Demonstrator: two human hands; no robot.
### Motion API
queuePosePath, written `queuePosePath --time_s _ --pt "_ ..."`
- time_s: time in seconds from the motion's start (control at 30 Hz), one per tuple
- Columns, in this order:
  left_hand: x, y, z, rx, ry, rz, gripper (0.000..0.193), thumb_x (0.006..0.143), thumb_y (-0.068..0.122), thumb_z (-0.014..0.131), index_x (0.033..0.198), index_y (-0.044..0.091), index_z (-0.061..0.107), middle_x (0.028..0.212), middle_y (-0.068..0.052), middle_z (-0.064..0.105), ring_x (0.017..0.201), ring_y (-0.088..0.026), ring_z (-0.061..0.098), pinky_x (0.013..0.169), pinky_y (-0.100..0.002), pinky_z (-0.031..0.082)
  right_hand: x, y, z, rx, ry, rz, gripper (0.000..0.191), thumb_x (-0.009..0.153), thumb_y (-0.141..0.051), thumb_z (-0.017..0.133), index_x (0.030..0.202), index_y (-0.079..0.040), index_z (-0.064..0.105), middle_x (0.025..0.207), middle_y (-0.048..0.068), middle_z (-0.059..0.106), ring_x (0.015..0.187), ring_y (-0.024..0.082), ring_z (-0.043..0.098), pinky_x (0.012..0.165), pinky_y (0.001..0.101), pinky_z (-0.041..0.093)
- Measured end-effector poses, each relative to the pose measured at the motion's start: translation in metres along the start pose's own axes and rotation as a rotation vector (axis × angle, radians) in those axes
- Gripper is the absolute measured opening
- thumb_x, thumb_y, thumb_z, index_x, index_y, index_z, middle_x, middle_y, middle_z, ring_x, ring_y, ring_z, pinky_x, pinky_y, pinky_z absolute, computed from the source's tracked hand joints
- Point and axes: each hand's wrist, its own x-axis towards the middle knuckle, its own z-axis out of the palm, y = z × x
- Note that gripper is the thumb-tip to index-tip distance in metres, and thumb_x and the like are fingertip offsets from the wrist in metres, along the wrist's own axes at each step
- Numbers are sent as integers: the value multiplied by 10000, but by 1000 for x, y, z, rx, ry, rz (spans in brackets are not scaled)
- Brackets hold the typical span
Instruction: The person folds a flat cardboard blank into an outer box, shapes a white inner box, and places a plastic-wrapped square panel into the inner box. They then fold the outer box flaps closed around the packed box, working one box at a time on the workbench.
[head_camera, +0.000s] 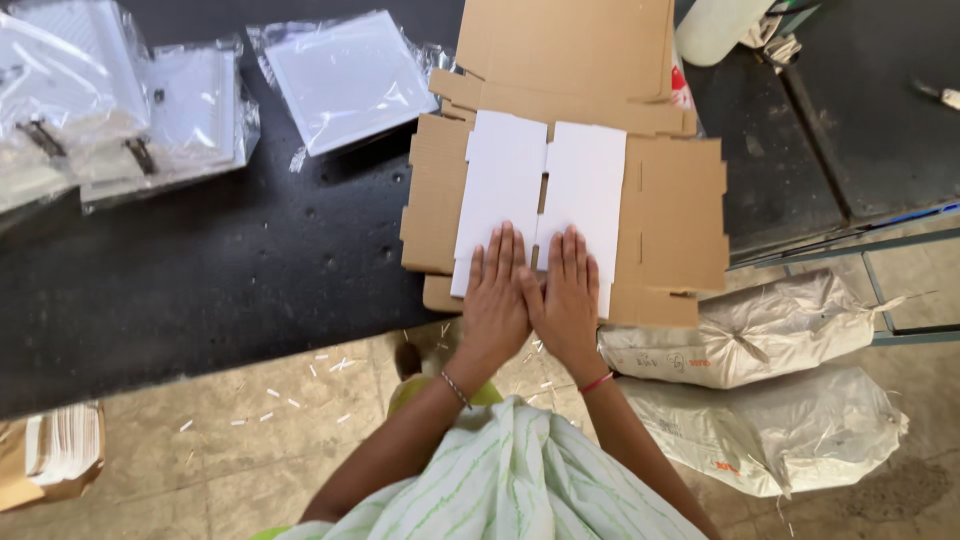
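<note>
Both hands lie flat, fingers stretched and gripping nothing: left hand and right hand press two white foam sheets onto the unfolded cardboard box blank. Beyond the fingertips, more flat blanks wait on the worktop; the box looks unfolded yet.

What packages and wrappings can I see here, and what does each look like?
Flat cardboard box: brown, unfolded on the black table, under both hands.
White sheets: two rectangles on the cardboard.
Plastic bags: clear, holding white squares, table's far left.
Sacks: two whitish woven ones, floor at right.
</note>
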Motion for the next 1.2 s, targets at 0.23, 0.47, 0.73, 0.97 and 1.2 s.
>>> queuePosePath --time_s 0.23,0.47,0.73,0.97,1.2 --pt "39 -41 -3 -142 -466 3 617 1006 342 358 1539 32 381 1579 -183 373 1472 -336 318 1201 -489 261 25 52 -45 476 -194 -94 650 1095 -484 345 1473 13 526 1503 182 549 1396 301 498 1193 442 327" --pt "164 -122 42 -771 201 -296 655 1124 473 514 1215 -174 548 1116 -301 613 1051 -393 587 966 -460 470 133 117 -51 1048 80 577 460 1047 -397 549 1292 -23 658 1171 47 695 1091 151 604 951 316 487" --pt "179 -122 27 -1489 -83 -780 691 1022 412 596 1438 -114 427 1110 -151 568 1007 -285 519 845 -430 436 145 116 -46 1254 102 594 768 946 -124 755 1569 32 333 1268 93 667 1147 162 625 972 286 521" --pt "161 -97 16 -1474 27 -560 846 899 92 713 1589 -8 234 1431 -127 522 1271 -229 563 1045 -333 483 120 80 -57 1216 196 520 1011 864 22 739 1661 -84 126 1242 124 574 1108 170 610 974 319 551" --pt "162 -98 -5 -1624 -7 -498 944 785 -55 656 1597 111 205 1442 -116 464 1266 -238 544 1002 -356 510 112 88 -44 1048 191 396 910 880 32 706 1661 -134 268 1220 78 544 951 104 510 898 272 520"
